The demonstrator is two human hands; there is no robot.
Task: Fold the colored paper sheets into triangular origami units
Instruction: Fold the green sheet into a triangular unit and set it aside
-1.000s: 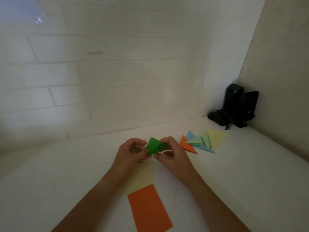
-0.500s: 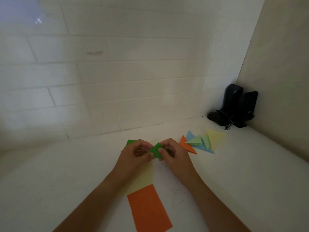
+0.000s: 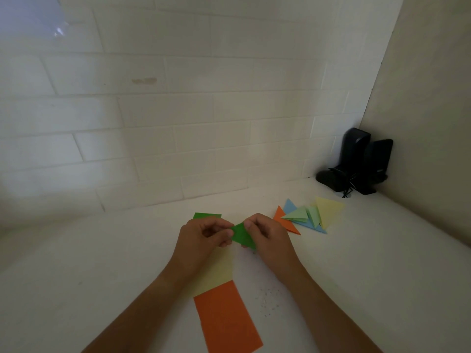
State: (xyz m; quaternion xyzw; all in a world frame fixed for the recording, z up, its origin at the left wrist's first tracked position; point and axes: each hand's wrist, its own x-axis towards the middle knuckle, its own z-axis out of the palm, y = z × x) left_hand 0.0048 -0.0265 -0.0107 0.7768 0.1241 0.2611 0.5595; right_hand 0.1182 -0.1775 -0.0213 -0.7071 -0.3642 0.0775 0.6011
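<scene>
A small folded green paper piece [image 3: 242,235] is held between both hands just above the white counter [image 3: 102,263]. My left hand [image 3: 204,238] pinches its left corner with curled fingers. My right hand [image 3: 267,238] pinches its right side, thumb on top. Behind my left hand lies a flat green sheet [image 3: 207,215], partly hidden. Under my left wrist a pale yellow sheet [image 3: 216,273] lies flat, and an orange sheet [image 3: 225,318] sits nearer to me. A pile of folded triangles [image 3: 308,217] in orange, blue, light green and yellow rests to the right.
Two black speakers [image 3: 362,161] with a cable stand in the back right corner. A white tiled wall [image 3: 178,110] rises behind the counter and a beige wall [image 3: 433,123] closes the right side. Small dark specks [image 3: 270,299] dot the counter by my right forearm.
The green piece has been pressed from a loose, open fold into a flatter triangular shape between my fingers. The flat green sheet behind my left hand has come into view.
</scene>
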